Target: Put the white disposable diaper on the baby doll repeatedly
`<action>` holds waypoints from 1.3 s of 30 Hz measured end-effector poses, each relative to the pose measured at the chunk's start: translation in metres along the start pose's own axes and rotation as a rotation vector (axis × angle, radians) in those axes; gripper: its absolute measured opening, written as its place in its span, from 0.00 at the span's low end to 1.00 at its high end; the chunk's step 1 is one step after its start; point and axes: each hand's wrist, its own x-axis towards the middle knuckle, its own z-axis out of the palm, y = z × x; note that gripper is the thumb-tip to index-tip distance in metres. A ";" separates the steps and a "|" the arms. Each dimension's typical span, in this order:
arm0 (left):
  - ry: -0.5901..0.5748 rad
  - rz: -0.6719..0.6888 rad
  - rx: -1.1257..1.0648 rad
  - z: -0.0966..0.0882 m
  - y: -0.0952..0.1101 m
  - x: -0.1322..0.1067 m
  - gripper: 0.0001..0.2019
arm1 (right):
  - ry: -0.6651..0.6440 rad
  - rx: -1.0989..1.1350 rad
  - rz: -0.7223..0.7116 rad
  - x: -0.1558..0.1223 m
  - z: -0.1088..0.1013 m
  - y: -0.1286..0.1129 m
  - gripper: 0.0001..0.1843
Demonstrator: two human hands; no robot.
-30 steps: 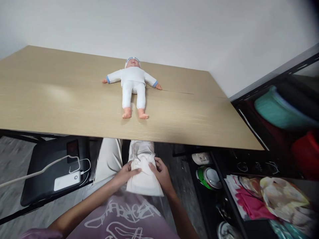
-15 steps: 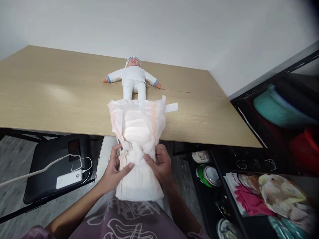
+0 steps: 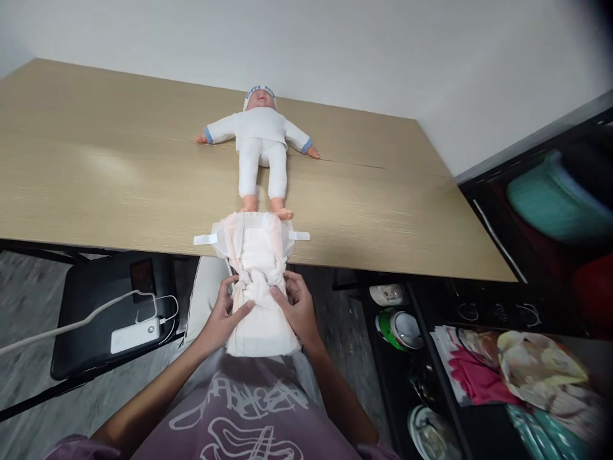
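Observation:
A white diaper [image 3: 256, 255] is partly unfolded, its far end with two side tabs lying over the front edge of the wooden table [image 3: 96, 185]. My left hand [image 3: 223, 313] and my right hand [image 3: 299, 306] both grip its bunched middle, just in front of the table edge and above my lap. A baby doll [image 3: 261, 144] in white clothes and a cap lies on its back on the table, its feet pointing at me and almost touching the diaper's far edge.
Left of my legs, a black chair [image 3: 86, 332] holds a white power bank [image 3: 134, 335] with a cable. At the right, black shelves [image 3: 479, 332] carry bowls, coloured cloths and a teal bundle. A white wall rises behind the table.
The diaper has opened out from a folded pad in my lap, was lifted up over the doll's legs, and now has its far end down at the table's edge. The view tilted slightly.

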 end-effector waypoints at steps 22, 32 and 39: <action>-0.035 0.400 0.899 -0.043 0.056 -0.001 0.18 | -0.293 -0.896 -0.475 0.094 0.041 -0.048 0.36; 0.088 1.017 1.310 -0.058 0.176 0.139 0.14 | -0.306 -0.945 -0.490 0.100 0.038 -0.051 0.37; -0.530 1.042 1.736 -0.023 0.213 0.234 0.49 | -0.318 -0.953 -0.510 0.101 0.036 -0.046 0.38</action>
